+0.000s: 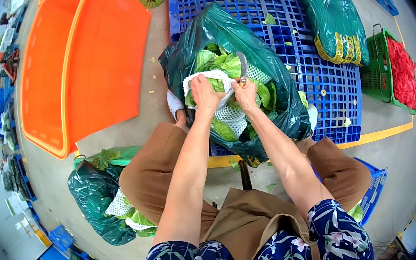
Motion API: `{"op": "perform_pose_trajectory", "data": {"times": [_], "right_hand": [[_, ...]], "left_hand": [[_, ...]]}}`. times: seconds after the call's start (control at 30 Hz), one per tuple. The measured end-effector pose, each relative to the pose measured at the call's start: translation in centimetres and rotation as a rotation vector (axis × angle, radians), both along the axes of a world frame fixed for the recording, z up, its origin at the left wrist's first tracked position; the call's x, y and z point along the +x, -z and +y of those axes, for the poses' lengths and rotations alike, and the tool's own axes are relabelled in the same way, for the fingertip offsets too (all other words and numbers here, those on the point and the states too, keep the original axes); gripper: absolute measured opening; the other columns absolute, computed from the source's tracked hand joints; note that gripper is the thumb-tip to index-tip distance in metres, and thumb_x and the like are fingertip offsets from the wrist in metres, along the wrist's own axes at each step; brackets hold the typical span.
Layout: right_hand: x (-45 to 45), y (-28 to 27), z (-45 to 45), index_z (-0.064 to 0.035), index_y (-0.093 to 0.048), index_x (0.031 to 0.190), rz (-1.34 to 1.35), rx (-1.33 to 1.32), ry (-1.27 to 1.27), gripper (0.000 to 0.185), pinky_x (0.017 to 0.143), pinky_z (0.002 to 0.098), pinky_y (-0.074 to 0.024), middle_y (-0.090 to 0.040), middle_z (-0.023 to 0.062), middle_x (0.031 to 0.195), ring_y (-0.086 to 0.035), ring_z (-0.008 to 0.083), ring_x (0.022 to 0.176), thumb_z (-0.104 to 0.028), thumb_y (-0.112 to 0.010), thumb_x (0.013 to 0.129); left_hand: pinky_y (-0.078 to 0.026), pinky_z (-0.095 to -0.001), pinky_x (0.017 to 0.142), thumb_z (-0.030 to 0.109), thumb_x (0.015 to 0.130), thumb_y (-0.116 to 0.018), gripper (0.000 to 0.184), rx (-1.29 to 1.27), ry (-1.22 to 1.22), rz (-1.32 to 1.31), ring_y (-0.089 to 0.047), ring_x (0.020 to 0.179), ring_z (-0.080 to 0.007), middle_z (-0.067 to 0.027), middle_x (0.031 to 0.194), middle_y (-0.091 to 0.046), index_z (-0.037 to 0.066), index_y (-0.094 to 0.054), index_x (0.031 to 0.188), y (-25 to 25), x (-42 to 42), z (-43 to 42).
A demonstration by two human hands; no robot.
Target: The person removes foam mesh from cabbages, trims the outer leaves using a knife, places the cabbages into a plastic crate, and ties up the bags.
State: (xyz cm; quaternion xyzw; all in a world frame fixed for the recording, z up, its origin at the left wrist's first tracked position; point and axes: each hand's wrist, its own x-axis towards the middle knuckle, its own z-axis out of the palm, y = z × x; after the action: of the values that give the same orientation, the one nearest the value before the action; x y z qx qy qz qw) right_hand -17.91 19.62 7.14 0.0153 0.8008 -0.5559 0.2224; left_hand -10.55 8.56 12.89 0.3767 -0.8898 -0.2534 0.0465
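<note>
Before me a dark green plastic bag [226, 26] lies open, full of leafy green cabbage heads [228, 65], some wrapped in white foam nets. My left hand [206, 96] is closed on the white foam net [191, 84] around one head, fingers curled over its upper side. My right hand [246, 94] grips a small knife [243, 66] with a curved blade pointing up and away from me. Its thumb and fingers also touch the right edge of that net. The underside of the head is hidden by the hands and net.
Blue plastic pallets [321, 100] lie beneath and right of the bag, with a filled green bag [331, 11] on top. A large orange bin [101, 65] stands left. A green crate [377, 65] holds red material at right; another dark bag [94, 201] sits by my left leg.
</note>
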Motion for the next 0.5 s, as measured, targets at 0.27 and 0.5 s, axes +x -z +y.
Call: {"op": "perform_pose_trajectory", "data": {"times": [0.27, 0.5], "right_hand": [[-1.5, 1.3, -1.8, -0.0071, -0.063, 0.1, 0.072, 0.44, -0.043, 0.025, 0.077, 0.0471, -0.0482, -0.066, 0.0202, 0.088, -0.063, 0.0372, 0.085, -0.017, -0.057, 0.077], [-3.3, 5.1, -0.5, -0.0041, -0.055, 0.108, 0.048, 0.625, -0.194, 0.03, 0.08, 0.0519, -0.046, -0.064, 0.0247, 0.092, -0.061, 0.0423, 0.09, -0.016, -0.054, 0.08]], "left_hand": [[-0.04, -0.0402, 0.096, 0.037, 0.049, -0.086, 0.104, 0.147, 0.098, -0.186, -0.046, 0.115, -0.0342, -0.0186, 0.121, -0.047, 0.007, -0.034, 0.134, 1.6, 2.1, -1.8], [-0.039, -0.0417, 0.096, 0.034, 0.052, -0.085, 0.092, 0.181, 0.129, 0.09, -0.045, 0.115, -0.0345, -0.0165, 0.121, -0.047, 0.007, -0.042, 0.129, 1.7, 5.8, -1.0]]}}
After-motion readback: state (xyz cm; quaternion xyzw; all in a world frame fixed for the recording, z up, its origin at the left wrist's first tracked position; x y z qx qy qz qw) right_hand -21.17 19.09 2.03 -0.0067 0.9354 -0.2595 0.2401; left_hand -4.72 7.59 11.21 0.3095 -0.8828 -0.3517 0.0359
